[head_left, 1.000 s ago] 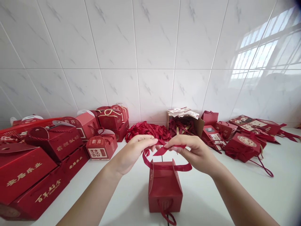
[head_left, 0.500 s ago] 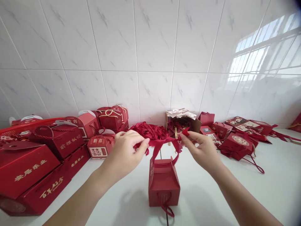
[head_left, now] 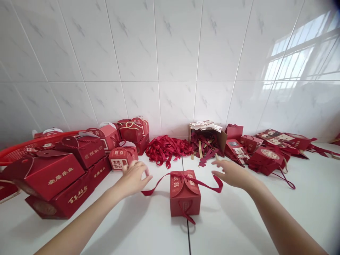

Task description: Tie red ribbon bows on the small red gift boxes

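Observation:
A small red gift box (head_left: 185, 203) stands upright at the centre of the white table, its curved top flaps folded together. Across its top lies a red ribbon (head_left: 205, 185), crossed in the middle, with one end reaching out to each side. A cord loop hangs on the front of the box. My left hand (head_left: 135, 179) hovers left of the box near one ribbon end, fingers apart and holding nothing. To the right, my right hand (head_left: 230, 173) is just above the other ribbon end, its fingers also spread, with nothing gripped.
Behind the box lies a pile of red ribbons (head_left: 168, 148), beside an open carton (head_left: 223, 140) spilling dark red tags. Stacked red boxes (head_left: 60, 173) and a red tray (head_left: 26, 146) fill the left. More boxes (head_left: 267, 159) lie on the right.
Both hands have let go of the ribbon and moved lower and apart. The ribbon has dropped onto the box, and the raised top flaps are now folded down.

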`<state>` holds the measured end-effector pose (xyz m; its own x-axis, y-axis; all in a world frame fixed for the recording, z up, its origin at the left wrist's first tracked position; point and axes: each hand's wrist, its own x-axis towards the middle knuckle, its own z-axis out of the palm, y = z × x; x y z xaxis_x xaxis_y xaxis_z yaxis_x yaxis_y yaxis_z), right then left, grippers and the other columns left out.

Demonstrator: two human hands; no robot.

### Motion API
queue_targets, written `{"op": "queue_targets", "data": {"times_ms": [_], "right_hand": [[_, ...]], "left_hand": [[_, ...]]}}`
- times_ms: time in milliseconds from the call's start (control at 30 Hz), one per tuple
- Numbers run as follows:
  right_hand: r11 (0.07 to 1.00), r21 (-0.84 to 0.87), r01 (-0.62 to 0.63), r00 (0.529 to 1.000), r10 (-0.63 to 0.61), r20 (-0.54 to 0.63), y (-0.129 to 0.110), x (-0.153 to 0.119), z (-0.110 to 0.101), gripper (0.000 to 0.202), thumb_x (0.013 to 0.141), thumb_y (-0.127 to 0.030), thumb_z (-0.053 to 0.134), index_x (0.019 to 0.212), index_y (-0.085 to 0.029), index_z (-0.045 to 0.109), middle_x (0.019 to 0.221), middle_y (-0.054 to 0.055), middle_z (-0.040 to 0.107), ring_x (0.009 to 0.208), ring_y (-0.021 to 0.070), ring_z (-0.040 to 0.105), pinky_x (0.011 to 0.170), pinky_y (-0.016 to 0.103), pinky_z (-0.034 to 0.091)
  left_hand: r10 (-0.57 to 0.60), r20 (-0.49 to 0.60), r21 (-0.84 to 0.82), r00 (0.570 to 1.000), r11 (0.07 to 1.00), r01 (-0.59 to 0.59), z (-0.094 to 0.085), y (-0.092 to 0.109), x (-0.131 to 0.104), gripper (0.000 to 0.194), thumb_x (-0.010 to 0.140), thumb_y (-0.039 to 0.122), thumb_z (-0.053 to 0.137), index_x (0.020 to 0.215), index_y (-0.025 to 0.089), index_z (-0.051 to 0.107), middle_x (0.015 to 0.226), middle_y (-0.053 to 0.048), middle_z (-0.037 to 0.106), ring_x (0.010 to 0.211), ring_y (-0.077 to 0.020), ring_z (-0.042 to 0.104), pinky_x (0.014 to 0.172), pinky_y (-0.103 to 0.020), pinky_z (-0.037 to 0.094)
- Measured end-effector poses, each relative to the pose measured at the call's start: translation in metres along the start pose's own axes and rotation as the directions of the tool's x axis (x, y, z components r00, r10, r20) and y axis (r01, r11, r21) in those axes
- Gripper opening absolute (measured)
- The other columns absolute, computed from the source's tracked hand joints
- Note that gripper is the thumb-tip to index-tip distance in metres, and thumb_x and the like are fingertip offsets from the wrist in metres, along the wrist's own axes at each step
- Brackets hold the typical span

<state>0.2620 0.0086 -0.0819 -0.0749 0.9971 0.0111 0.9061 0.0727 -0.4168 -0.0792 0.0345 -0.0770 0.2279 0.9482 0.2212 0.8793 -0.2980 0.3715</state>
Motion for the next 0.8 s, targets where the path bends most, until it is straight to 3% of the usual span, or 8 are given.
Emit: {"op": "queue_targets", "data": {"times_ms": [67, 133, 267, 367, 433, 533, 600, 800], "right_hand": [[0.977, 0.183, 0.112, 0.994, -0.107, -0.038, -0.015, -0.003, 0.004, 0.044, 0.089, -0.046, 0.04, 0.123, -0.023, 0.057, 0.116, 0.011, 0.063, 0.097, 0.0271, 0.06, 0.082, 0.04, 0.045], [0.93, 0.324, 0.174, 0.984, -0.175, -0.026, -0.028, -0.007, 0.009, 0.052, 0.091, -0.054, 0.031, 0.125, -0.024, 0.056, 0.116, 0.01, 0.063, 0.1, 0.0273, 0.06, 0.085, 0.041, 0.044], [0.894, 0.381, 0.236, 0.967, -0.256, 0.004, -0.041, -0.014, 0.026, 0.059, 0.092, -0.058, 0.024, 0.137, -0.026, 0.044, 0.128, 0.01, 0.056, 0.118, 0.0284, 0.049, 0.096, 0.042, 0.037], [0.861, 0.465, 0.207, 0.96, -0.27, 0.072, -0.041, -0.016, 0.042, 0.062, 0.091, -0.058, 0.029, 0.145, -0.026, 0.027, 0.107, 0.01, 0.064, 0.1, 0.0249, 0.058, 0.085, 0.039, 0.043], [0.814, 0.563, 0.141, 0.964, -0.243, 0.11, -0.041, -0.015, 0.051, 0.066, 0.09, -0.058, 0.033, 0.146, -0.025, 0.02, 0.083, 0.005, 0.063, 0.075, 0.0197, 0.06, 0.067, 0.032, 0.046], [0.715, 0.696, 0.071, 0.977, -0.19, 0.094, -0.042, -0.013, 0.057, 0.07, 0.086, -0.058, 0.044, 0.143, -0.023, 0.022, 0.062, -0.005, 0.047, 0.053, 0.0124, 0.047, 0.046, 0.022, 0.035], [0.659, 0.75, 0.063, 0.984, -0.168, 0.065, -0.044, -0.01, 0.058, 0.072, 0.083, -0.055, 0.051, 0.14, -0.021, 0.025, 0.058, -0.008, 0.039, 0.051, 0.0102, 0.039, 0.044, 0.02, 0.029], [0.649, 0.761, 0.007, 0.989, -0.117, 0.091, -0.045, -0.008, 0.056, 0.067, 0.08, -0.051, 0.059, 0.134, -0.022, 0.032, 0.057, -0.009, 0.035, 0.051, 0.0086, 0.032, 0.045, 0.02, 0.025]], "left_hand": [[0.041, 0.034, -0.212, 0.999, 0.977, -0.033, 0.006, 0.015, -0.001, 0.023, 0.076, 0.046, 0.053, 0.08, 0.023, 0.055, 0.097, -0.007, 0.061, 0.101, -0.029, 0.05, 0.088, -0.041, 0.034], [0.091, 0.064, -0.35, 0.994, 0.935, -0.063, 0.013, 0.029, -0.001, 0.027, 0.078, 0.048, 0.052, 0.088, 0.023, 0.05, 0.101, -0.006, 0.056, 0.102, -0.0257, 0.048, 0.089, -0.038, 0.036], [0.131, 0.055, -0.384, 0.99, 0.918, -0.101, 0.034, 0.044, 0.0, 0.03, 0.073, 0.046, 0.06, 0.083, 0.022, 0.045, 0.097, -0.005, 0.051, 0.099, -0.0247, 0.045, 0.089, -0.039, 0.036], [0.045, 0.084, -0.485, 0.995, 0.874, 0.002, 0.049, 0.046, 0.0, 0.034, 0.07, 0.045, 0.064, 0.08, 0.021, 0.042, 0.089, -0.002, 0.051, 0.088, -0.0216, 0.048, 0.083, -0.036, 0.038], [-0.036, 0.191, -0.615, 0.981, 0.774, 0.148, 0.055, 0.048, -0.002, 0.035, 0.07, 0.044, 0.065, 0.081, 0.021, 0.041, 0.084, 0.0, 0.052, 0.081, -0.0189, 0.05, 0.075, -0.032, 0.04], [-0.049, 0.383, -0.755, 0.922, 0.558, 0.343, 0.059, 0.051, -0.004, 0.034, 0.07, 0.043, 0.065, 0.081, 0.018, 0.046, 0.079, 0.0, 0.056, 0.072, -0.0159, 0.054, 0.064, -0.027, 0.039], [-0.026, 0.411, -0.792, 0.911, 0.485, 0.371, 0.062, 0.053, -0.005, 0.033, 0.07, 0.043, 0.066, 0.082, 0.016, 0.05, 0.079, 0.0, 0.058, 0.069, -0.0145, 0.055, 0.061, -0.025, 0.038], [-0.114, 0.412, -0.771, 0.904, 0.485, 0.413, 0.065, 0.051, -0.006, 0.041, 0.069, 0.049, 0.067, 0.09, 0.019, 0.051, 0.065, 0.004, 0.053, 0.049, -0.0081, 0.043, 0.043, -0.02, 0.023]]}}
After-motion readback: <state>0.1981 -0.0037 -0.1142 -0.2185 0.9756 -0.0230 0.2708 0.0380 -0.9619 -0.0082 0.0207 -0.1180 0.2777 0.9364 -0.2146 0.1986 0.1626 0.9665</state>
